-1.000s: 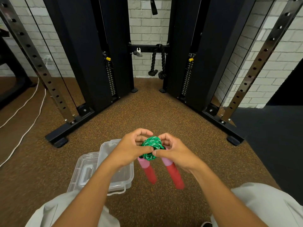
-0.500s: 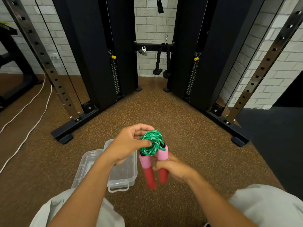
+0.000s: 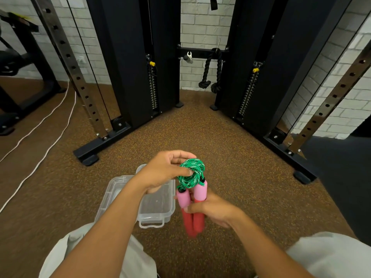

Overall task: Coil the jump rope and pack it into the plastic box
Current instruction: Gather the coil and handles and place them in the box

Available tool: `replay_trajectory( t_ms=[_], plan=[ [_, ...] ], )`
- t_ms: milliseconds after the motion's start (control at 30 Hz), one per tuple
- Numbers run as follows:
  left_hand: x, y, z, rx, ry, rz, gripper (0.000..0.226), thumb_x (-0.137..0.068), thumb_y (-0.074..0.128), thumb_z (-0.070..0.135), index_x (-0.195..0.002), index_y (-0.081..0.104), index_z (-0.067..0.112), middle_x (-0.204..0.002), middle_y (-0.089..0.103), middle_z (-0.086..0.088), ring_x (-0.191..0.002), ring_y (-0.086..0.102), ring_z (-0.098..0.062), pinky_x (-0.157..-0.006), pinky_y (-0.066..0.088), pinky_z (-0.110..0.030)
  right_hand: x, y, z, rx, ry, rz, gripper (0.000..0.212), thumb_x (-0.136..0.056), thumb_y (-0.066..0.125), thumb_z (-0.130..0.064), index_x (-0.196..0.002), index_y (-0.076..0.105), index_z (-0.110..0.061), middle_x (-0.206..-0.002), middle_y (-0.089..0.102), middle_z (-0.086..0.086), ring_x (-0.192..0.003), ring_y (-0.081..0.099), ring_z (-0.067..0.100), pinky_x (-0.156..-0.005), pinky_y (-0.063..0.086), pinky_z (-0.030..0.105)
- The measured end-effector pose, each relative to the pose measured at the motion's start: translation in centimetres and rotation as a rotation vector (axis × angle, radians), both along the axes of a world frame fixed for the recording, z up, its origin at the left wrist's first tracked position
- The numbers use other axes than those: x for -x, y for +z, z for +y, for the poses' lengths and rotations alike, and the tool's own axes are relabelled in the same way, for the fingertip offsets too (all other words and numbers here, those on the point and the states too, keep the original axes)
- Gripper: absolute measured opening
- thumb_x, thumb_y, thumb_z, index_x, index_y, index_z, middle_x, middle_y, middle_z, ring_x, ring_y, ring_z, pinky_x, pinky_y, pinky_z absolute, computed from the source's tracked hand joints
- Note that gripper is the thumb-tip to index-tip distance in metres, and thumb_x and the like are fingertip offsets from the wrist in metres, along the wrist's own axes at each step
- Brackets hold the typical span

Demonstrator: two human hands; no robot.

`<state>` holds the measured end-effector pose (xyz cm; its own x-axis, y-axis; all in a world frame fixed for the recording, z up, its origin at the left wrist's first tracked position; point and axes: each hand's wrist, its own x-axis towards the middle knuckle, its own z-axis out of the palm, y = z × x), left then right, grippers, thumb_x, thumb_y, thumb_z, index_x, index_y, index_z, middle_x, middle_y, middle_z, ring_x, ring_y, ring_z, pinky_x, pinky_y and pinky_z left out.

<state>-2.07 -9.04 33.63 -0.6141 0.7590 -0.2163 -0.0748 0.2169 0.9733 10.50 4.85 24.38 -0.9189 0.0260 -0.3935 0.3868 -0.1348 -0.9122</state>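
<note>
Jump rope held in mid-air above the brown speckled floor, near the centre of the view. Green cord wound into a tight bundle at the top; two pink-and-red handles hang side by side below it, touching, their red ends pointing down toward the person. Left hand curled round the left side of the green bundle, thumb pressed on its near face and fingers wrapped over the far side. Right hand grips both handles together from the right, at about the join of pink and red, thumb across their near side. Clear plastic box on the floor just left of the handles and below the left forearm, open, with its lid lying against its left side. Far behind, a black cable machine stands before a white brick wall; white cables trail over the floor at far left.
</note>
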Motion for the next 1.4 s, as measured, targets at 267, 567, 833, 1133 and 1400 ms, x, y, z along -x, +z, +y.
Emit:
replay_trajectory(
  t_ms=[267,567,833,1133,1400],
  plan=[
    [2.0,-0.3,-1.4,0.028,0.007,0.042,0.044,-0.083,0.073,-0.01,-0.121,0.07,0.011,-0.116,0.075,-0.012,-0.111,0.071,-0.024,-0.095,0.058,-0.034,1.5,-1.3,-2.4,0.049,-0.074,0.035,0.045,-0.08,0.08,0.004,-0.12,0.068,-0.011,-0.126,0.071,0.027,-0.121,0.067,0.042,-0.105,0.054,0.055],
    [7.0,-3.4,-5.3,0.058,0.135,-0.071,0.042,-0.084,0.074,-0.006,-0.123,0.069,0.009,-0.116,0.076,-0.012,-0.114,0.07,-0.027,-0.103,0.054,-0.045,6.4,-3.8,-7.0,0.166,-0.172,-0.054,0.034,-0.085,0.075,0.008,-0.116,0.067,-0.003,-0.107,0.074,0.018,-0.099,0.073,0.029,-0.089,0.062,0.042],
    [12.4,-6.7,-4.7,0.144,0.113,-0.129,0.042,-0.085,0.074,-0.003,-0.125,0.068,0.007,-0.117,0.075,-0.009,-0.107,0.071,-0.016,-0.085,0.06,-0.027,11.6,-8.7,-7.4,0.131,-0.227,-0.106,0.025,-0.085,0.078,0.0,-0.107,0.071,-0.01,-0.098,0.076,0.01,-0.092,0.072,0.023,-0.085,0.059,0.043],
    [20.2,-15.2,-3.5,0.187,0.22,-0.276,0.042,-0.089,0.067,-0.009,-0.127,0.066,0.008,-0.124,0.072,-0.011,-0.113,0.069,-0.02,-0.087,0.06,-0.026,19.8,-15.7,-6.3,0.101,-0.23,-0.243,0.022,-0.084,0.081,-0.005,-0.104,0.071,-0.007,-0.099,0.073,0.014,-0.095,0.069,0.029,-0.101,0.056,0.058],
    [23.7,-23.7,-0.9,0.458,0.225,-0.183,0.042,-0.087,0.073,-0.005,-0.126,0.068,0.008,-0.102,0.072,-0.005,-0.085,0.066,-0.009,-0.063,0.056,-0.014,22.7,-22.8,-6.9,0.187,-0.288,-0.445,0.018,-0.088,0.077,-0.006,-0.101,0.066,-0.01,-0.089,0.067,0.008,-0.08,0.065,0.02,-0.072,0.055,0.036]
  ],
)
